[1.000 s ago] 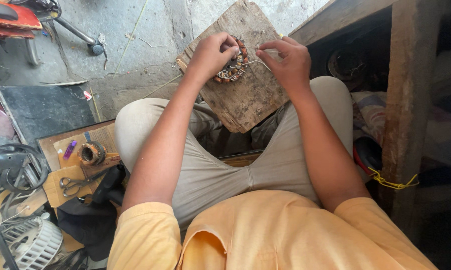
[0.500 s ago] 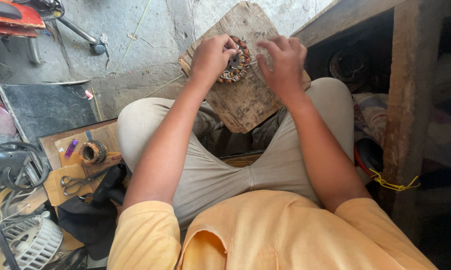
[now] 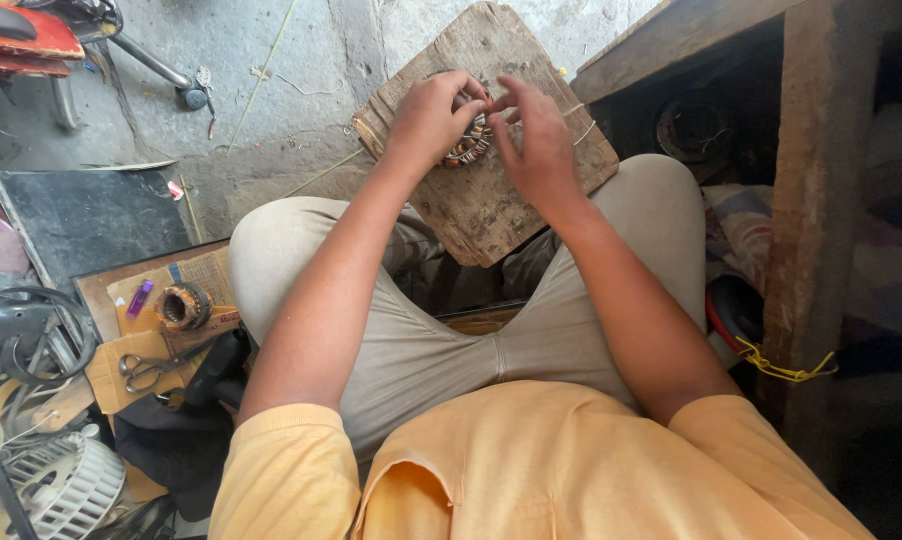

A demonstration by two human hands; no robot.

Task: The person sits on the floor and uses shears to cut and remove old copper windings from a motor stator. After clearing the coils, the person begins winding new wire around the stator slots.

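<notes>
A worn wooden board [image 3: 491, 205] rests across my knees above the concrete floor. On it lies a round motor stator with copper windings [image 3: 468, 147], mostly hidden under my fingers. My left hand [image 3: 431, 115] grips the stator from its left side. My right hand [image 3: 536, 140] is at its right side, fingertips pinched at the top of the windings beside the left thumb. A thin pale string [image 3: 583, 130] runs across the board's right edge. Whether the right fingers pinch a wire cannot be made out.
Left of my leg, a second copper-wound stator [image 3: 182, 306], a purple lighter [image 3: 139, 298] and scissors [image 3: 151, 370] lie on cardboard and a small board. A white fan grille [image 3: 71, 490] sits at lower left. A wooden post [image 3: 811, 200] with yellow wire [image 3: 786, 368] stands right.
My right hand has moved left across the board, from its right side to the stator, and now meets the left hand. The left hand stays on the stator.
</notes>
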